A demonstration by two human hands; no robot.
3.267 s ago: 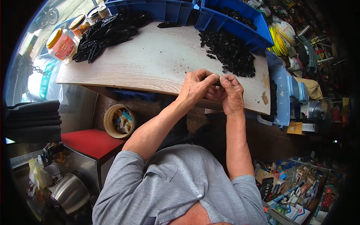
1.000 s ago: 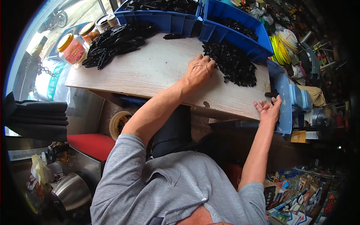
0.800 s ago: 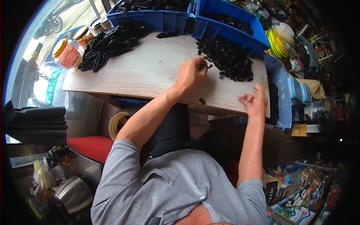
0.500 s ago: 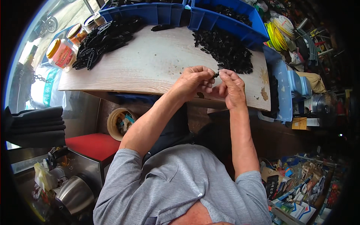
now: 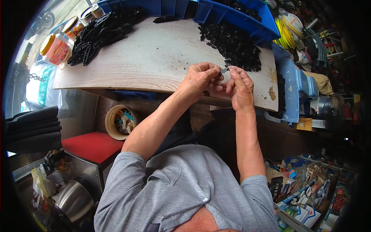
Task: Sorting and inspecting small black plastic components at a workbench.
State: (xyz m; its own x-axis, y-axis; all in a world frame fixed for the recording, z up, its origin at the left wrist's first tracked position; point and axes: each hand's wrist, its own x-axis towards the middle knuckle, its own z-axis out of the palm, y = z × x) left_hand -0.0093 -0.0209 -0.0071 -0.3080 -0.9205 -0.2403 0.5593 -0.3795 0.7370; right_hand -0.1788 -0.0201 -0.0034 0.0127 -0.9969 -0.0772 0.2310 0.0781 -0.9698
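Over the front edge of the pale wooden table, my left hand [image 5: 201, 80] pinches a small dark part [image 5: 224, 71] between thumb and forefinger. My right hand [image 5: 243, 88] meets it from the other side, its thumb and fingertips closed at the part's right end. The part is too small to name more exactly. Just beyond my hands spreads a heap of small black plastic pieces [image 5: 234, 44]. Farther left lies a pile of long black slotted strips [image 5: 96, 36], and one dark strip [image 5: 165, 19] rests apart from it near the back.
Two blue bins, a left one [image 5: 154, 8] and a right one [image 5: 235, 20], line the table's [image 5: 127, 67] back. Lidded jars [image 5: 56, 50] stand at its left end. Below are a waste bucket [image 5: 121, 123] and a red-topped cabinet [image 5: 92, 147]. A light blue crate [image 5: 290, 92] stands at right.
My head view has shifted slightly, so the table sits a little higher and farther left. The small part has turned between my fingertips and now looks greyer. Both hands stay together.
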